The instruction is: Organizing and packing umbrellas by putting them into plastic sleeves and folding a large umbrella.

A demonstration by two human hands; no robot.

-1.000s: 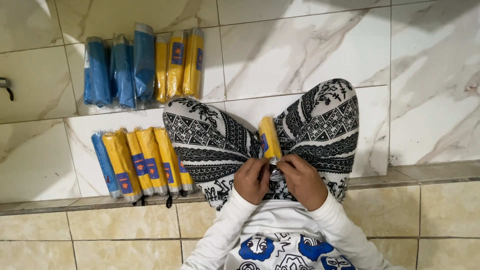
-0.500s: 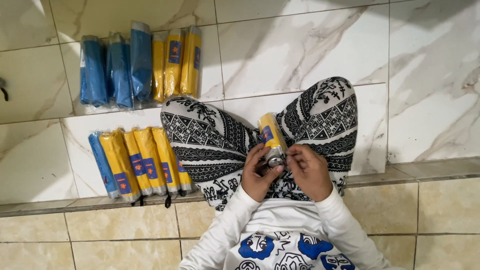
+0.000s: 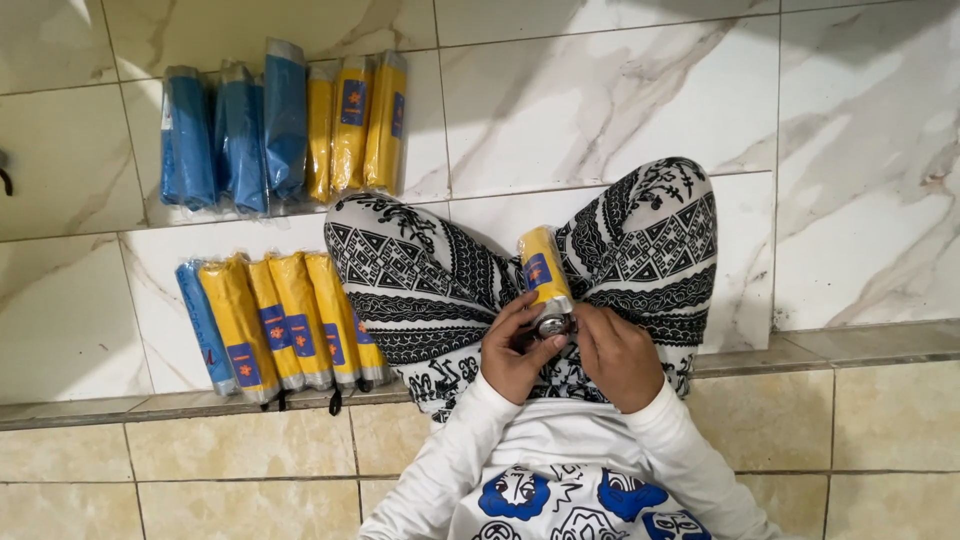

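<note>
A folded yellow umbrella (image 3: 541,269) in a clear wrapper, with a blue label and a silvery end cap, lies between my crossed legs in black-and-white patterned trousers (image 3: 420,270). My left hand (image 3: 515,352) grips its near end from the left, fingers curled around the cap. From the right, my right hand (image 3: 617,352) has its fingers on the same end. Both white sleeves show at the bottom.
On the marble floor at my left lies a near row of wrapped umbrellas (image 3: 280,325), mostly yellow with one blue. A farther row (image 3: 280,130) holds blue ones on the left and yellow ones on the right. A tile step edge (image 3: 850,345) runs under my legs.
The yellow umbrella has slid a little farther out from my hands and tilted slightly; both hands have shifted to hold its capped near end.
</note>
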